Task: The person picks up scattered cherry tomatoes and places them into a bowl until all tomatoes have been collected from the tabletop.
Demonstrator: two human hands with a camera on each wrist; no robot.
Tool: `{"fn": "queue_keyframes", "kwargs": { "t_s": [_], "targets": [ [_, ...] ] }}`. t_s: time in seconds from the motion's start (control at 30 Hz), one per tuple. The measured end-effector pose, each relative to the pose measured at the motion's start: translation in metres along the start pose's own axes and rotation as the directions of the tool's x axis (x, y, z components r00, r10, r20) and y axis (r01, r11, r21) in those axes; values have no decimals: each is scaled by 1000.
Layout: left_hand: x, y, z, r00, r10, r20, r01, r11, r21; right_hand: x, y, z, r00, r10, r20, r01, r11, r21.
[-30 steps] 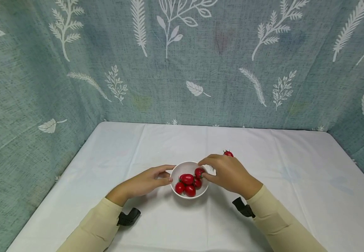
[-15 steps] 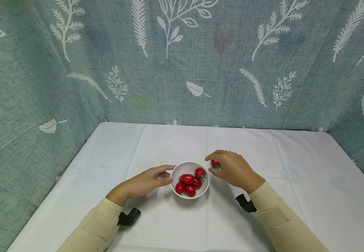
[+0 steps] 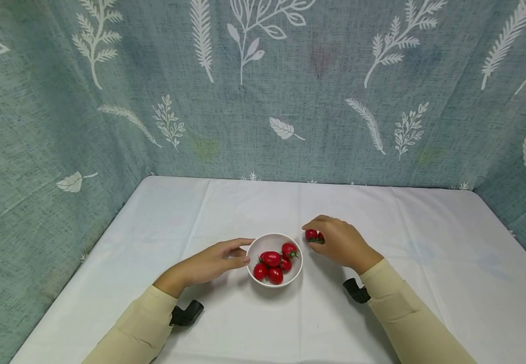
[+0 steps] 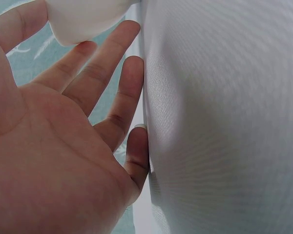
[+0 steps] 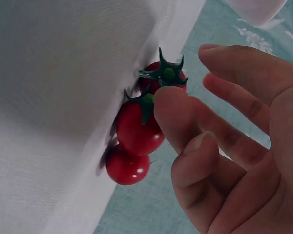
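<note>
Left hand (image 3: pixel 208 263) lay relaxed, fingers touching the white bowl (image 3: pixel 263 242) near the table's (image 3: pixel 426 283) front edge; right hand (image 3: pixel 340 243) curled over loose cherry tomatoes (image 5: pixel 136 134), thumb touching one.

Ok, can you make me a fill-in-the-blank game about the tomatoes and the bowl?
1. The tomatoes in the bowl are ____ in colour.
2. The bowl is ____ in colour.
3. The hand touching the bowl's side is the ____ hand.
4. The right hand touches tomatoes lying on the ____, outside the bowl.

Missing words: red; white; left; table
</note>
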State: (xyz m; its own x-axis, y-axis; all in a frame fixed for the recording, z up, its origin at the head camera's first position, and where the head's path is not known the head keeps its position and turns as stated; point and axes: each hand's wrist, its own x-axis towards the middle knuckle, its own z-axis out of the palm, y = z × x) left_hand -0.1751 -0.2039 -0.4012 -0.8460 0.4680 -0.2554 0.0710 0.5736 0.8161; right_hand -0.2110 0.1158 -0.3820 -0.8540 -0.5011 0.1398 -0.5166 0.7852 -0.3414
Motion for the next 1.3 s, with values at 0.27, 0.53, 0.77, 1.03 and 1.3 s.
{"fn": "queue_keyframes", "kwargs": {
  "t_s": [0.27, 0.53, 0.77, 1.03, 1.3],
  "targets": [
    [0, 1, 0, 1000, -12, -2, 12, 1000, -4, 0, 3, 0, 997, 53, 57, -52, 998, -18],
    [-2, 2, -1, 1000, 10, 9, -10, 1000, 4, 1, 5, 2, 997, 53, 61, -51, 998, -27],
    [-3, 3, -1, 1000, 10, 10, -10, 1000, -2, 0, 7, 4, 997, 40, 59, -39, 999, -18],
    [-2, 3, -1, 1000, -1, 2, 1, 1000, 2, 1, 8, 3, 998, 16, 53, -15, 1000, -1],
    [-1, 2, -1, 1000, 12, 9, -12, 1000, -2, 2, 7, 3, 997, 39, 63, -39, 999, 7]
  ]
}}
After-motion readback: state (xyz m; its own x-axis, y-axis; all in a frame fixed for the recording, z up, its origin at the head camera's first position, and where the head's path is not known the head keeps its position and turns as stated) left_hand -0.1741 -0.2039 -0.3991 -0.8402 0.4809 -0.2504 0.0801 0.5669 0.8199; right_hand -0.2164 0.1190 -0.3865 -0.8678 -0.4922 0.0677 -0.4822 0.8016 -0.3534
